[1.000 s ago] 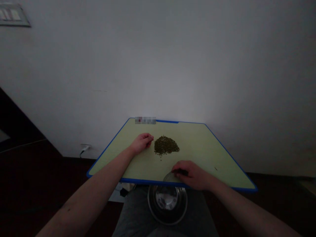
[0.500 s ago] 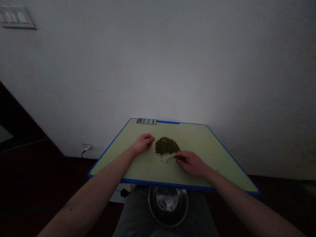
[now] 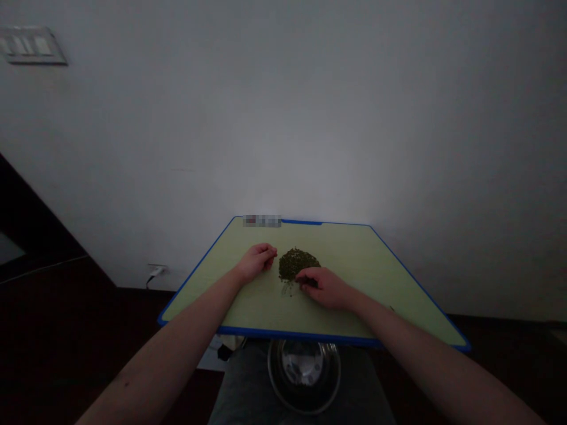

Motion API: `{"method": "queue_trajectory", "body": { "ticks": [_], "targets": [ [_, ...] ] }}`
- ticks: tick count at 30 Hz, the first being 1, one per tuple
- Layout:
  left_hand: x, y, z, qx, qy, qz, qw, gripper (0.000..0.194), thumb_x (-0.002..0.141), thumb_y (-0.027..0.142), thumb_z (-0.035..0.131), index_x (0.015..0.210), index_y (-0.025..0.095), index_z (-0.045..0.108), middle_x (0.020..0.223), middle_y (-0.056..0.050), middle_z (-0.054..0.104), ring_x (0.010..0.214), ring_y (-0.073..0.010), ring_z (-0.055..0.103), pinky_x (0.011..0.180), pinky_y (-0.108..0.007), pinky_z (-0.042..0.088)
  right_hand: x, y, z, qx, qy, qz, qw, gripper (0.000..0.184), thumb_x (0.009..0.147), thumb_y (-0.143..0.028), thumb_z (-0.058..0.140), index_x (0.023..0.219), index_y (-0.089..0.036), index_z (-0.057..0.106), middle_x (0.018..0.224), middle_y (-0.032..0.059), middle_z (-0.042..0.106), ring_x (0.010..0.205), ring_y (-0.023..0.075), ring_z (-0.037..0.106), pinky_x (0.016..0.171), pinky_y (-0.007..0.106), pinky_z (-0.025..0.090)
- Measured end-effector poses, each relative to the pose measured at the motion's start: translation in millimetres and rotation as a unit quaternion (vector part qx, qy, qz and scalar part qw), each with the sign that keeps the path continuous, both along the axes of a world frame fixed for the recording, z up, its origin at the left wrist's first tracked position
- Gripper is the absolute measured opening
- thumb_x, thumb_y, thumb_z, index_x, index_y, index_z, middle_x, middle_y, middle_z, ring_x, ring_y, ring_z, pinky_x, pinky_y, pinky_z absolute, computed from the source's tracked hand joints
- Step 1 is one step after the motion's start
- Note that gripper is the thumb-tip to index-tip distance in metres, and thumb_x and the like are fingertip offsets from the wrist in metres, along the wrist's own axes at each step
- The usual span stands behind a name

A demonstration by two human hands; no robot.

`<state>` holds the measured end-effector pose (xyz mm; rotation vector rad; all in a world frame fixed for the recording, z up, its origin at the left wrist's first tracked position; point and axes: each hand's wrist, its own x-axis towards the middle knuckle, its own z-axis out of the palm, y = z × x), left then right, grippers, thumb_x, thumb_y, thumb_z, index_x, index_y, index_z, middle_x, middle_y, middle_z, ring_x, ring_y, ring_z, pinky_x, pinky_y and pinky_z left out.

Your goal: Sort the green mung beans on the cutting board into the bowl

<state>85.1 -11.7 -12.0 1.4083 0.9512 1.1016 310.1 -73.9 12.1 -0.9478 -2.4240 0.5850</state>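
A heap of small dark-green grains (image 3: pixel 296 261) lies in the middle of a pale green table with a blue rim (image 3: pixel 372 265). My left hand (image 3: pixel 257 260) rests on the table just left of the heap, its fingers curled in, and nothing shows in them. My right hand (image 3: pixel 324 287) is at the near right edge of the heap. Its fingers are closed on a small clear dish (image 3: pixel 287 289) that touches the grains.
A steel bowl (image 3: pixel 305 373) sits on my lap below the table's near edge. A small flat object (image 3: pixel 262 221) lies at the table's far edge against the white wall. A wall socket with a plug (image 3: pixel 156 271) is low on the left.
My right hand has carried the clear dish from the table's near edge, above the steel bowl, forward and left to the heap. My left hand has stayed put.
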Motion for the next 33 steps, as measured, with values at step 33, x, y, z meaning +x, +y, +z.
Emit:
{"method": "queue_trajectory", "body": {
  "ticks": [33],
  "targets": [
    [0.1,-0.8,1.7,0.0,0.027,0.012,1.0,0.027,0.069,0.041,0.056,0.065,0.015,0.05,0.045,0.005,0.045,0.039,-0.0059,0.039,0.04,-0.02,0.027,43.0,-61.5,1.8,-0.076,0.01,0.013,0.997,0.019,0.078,-0.015,0.049,0.093,-0.018,0.06,0.087,0.0029,0.063,0.081,0.014,0.057,0.075,0.026,0.043]
  ]
}}
